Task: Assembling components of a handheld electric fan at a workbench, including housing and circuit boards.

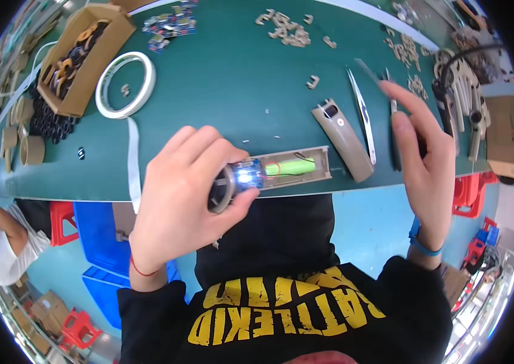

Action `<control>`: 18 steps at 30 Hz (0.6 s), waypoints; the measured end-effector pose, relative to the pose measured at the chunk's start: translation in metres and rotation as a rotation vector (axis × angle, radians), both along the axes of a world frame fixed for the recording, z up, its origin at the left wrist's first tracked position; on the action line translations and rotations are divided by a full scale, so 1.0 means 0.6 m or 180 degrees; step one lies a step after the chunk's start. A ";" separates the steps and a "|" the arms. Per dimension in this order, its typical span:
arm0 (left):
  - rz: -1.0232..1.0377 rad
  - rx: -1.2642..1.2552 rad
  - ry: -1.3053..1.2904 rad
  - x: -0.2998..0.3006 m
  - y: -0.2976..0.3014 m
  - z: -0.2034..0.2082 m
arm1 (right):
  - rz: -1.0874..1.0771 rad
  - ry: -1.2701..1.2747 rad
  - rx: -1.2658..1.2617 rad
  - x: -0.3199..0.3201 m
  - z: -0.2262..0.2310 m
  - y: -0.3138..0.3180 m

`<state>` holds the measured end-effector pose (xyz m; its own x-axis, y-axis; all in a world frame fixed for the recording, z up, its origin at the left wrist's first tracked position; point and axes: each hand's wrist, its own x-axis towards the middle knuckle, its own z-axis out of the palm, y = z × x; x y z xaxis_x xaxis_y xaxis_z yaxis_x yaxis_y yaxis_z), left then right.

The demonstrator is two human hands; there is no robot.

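Note:
My left hand (187,188) grips the round end of an open beige device housing (323,177) near the table's front edge. Inside lie a blue circuit board (256,171) with a bright white light glowing on it and a green cylindrical battery (293,167), with thin red and black wires around it. To its right rests a matching long beige shell (345,142) with a dark window. Farther right, my right hand (420,142) hovers with thumb and index finger apart, beside silver tweezers (363,115) and over a slim dark tool (396,145) that it partly hides.
A roll of white tape (149,79) lies at left, its loose strip hanging toward the front edge. Behind it stands a cardboard box (78,103) of small parts. Small beige clips (290,30) and small circuit boards (169,25) lie at the back. A person (5,242) sits far left.

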<state>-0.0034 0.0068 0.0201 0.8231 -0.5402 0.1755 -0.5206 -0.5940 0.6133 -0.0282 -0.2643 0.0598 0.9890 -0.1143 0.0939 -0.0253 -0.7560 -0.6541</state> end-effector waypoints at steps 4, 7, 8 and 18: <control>-0.0234 -0.0281 -0.0084 0.012 -0.011 -0.005 | -0.0041 -0.0473 -0.1100 0.009 -0.069 -0.064; -0.0269 -0.0296 -0.0049 0.019 -0.004 -0.012 | -0.0360 0.0051 -0.1393 0.028 -0.067 -0.046; -0.0260 -0.0259 -0.0024 0.019 -0.001 -0.012 | -0.0283 0.0076 -0.1399 0.030 -0.063 -0.039; -0.0217 -0.0594 -0.0342 0.004 -0.005 -0.025 | -0.0385 -0.1026 -0.2601 0.004 -0.042 -0.353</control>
<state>-0.0008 0.0040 0.0048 0.7569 -0.5439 0.3623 -0.6239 -0.4367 0.6481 -0.0256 -0.4759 0.0346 0.8859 0.0085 0.4638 -0.0429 -0.9940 0.1002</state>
